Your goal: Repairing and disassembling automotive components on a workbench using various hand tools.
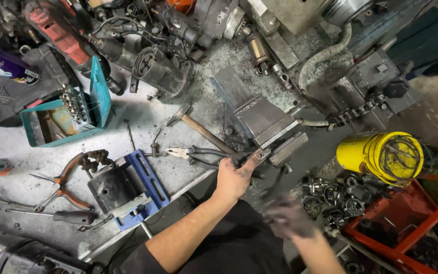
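Left hand (pixel 233 178): greasy, fingers stretched forward, tips and thumb pressed to the near jaw of the bench vise (pixel 263 124); nothing enclosed in the palm. Black pliers (pixel 198 155) just beside the fingers, handles toward the hand, nose pointing left; contact with the handles not resolvable.

Right hand (pixel 289 219): motion-blurred, low and right of the left hand, off the bench edge; how far open, and whether anything is held, cannot tell. A dark blurred streak above it, toward the vise handle.

Edges and room: front lip of the grey workbench (pixel 6 147) running diagonally from lower left up to the vise. Vise at that lip. Open bench surface limited to a strip left of the pliers, between the teal drill-bit case (pixel 102 91) and the blue drill-press vise (pixel 128 187). Hammer (pixel 198 127) lying across the strip, head to the upper left, handle ending near the vise. Orange-handled pliers (pixel 67 185) and a screwdriver (pixel 72 217) near the left front. Back of the bench packed with motors and power-tool bodies.

Containers by place: yellow cylindrical can (pixel 378 155) on its side, right of the vise, wire loops at its mouth. Red tray (pixel 411 223) below it, dark parts inside. Purple printed package (pixel 1 63) at far left, white label patch.
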